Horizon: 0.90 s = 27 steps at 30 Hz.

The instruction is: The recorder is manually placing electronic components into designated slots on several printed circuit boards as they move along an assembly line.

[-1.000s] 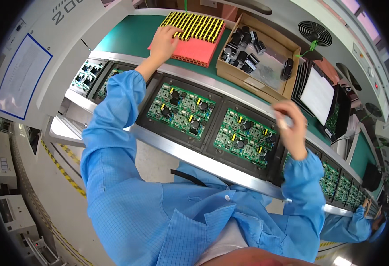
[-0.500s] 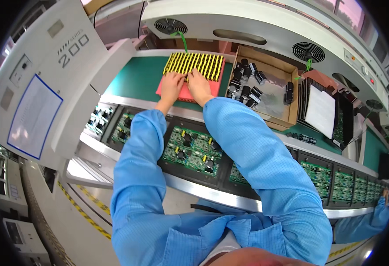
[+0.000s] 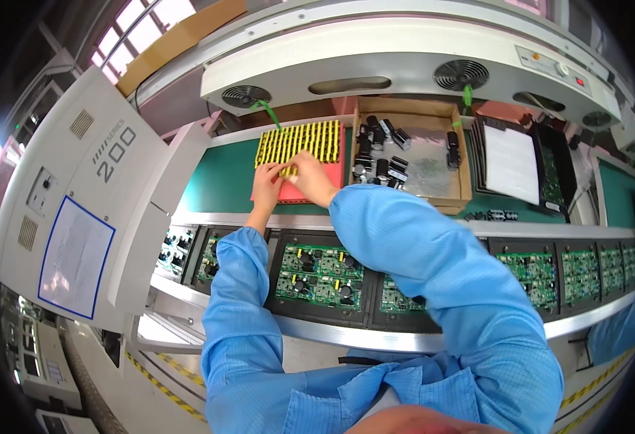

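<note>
left hand [image 3: 265,185] & right hand [image 3: 313,176] pinch small yellow pc [image 3: 287,172] btwn fingertips; prob v light, stiff, maybe fragile, so best held gently by body sides.

The hands [image 3: 311,179] partly hide the yellow-and-black rows [image 3: 301,139], the right sleeve [image 3: 440,249] one circuit board [image 3: 398,296].

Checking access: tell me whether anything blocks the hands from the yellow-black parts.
Nothing visible does. The left hand and right hand are at the near edge of the yellow-black parts on the red block; the cardboard box stands off to the right.
</note>
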{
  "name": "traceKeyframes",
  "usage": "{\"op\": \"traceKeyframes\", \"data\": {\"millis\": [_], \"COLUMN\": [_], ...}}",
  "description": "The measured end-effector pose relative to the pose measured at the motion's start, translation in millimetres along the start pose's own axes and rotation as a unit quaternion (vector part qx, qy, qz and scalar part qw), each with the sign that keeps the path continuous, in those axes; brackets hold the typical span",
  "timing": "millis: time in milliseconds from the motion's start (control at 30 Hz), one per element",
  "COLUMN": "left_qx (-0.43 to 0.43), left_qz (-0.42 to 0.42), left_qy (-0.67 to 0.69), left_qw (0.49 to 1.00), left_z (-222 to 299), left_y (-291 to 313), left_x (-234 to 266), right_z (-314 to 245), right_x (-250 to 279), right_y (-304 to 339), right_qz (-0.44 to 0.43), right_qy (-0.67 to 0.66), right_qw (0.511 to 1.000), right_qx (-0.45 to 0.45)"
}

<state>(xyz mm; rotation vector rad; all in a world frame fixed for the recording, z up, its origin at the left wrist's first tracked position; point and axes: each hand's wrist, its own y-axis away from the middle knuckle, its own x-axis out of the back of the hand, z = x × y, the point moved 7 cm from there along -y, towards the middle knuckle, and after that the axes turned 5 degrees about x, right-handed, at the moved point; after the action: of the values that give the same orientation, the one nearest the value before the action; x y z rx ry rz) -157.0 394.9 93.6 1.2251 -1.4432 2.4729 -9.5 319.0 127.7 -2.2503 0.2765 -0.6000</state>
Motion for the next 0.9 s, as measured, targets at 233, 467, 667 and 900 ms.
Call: {"op": "traceKeyframes", "data": {"millis": [233, 467, 667, 900], "left_qx": [-0.026, -0.019, -0.063, -0.131], "left_qz": [0.043, 0.077, -0.150, -0.356], "left_qy": [-0.006, 0.127, 0.199, 0.289], "left_qw": [0.999, 0.989, 0.967, 0.879], "left_z": [23, 112, 317, 499], "left_y": [7, -20, -15, 67], "left_x": [13, 72, 11, -123], "right_z": [-132, -61, -42, -20], "right_x": [160, 502, 565, 550], "right_y": [110, 264, 384, 395], "right_qz": [-0.236, 0.078, -0.032, -0.086], "right_qy": [-0.022, 0.337, 0.353, 0.344], "right_qw": [0.960, 0.934, 0.911, 0.911], "right_qx": [0.150, -0.093, -0.209, -0.209]}}
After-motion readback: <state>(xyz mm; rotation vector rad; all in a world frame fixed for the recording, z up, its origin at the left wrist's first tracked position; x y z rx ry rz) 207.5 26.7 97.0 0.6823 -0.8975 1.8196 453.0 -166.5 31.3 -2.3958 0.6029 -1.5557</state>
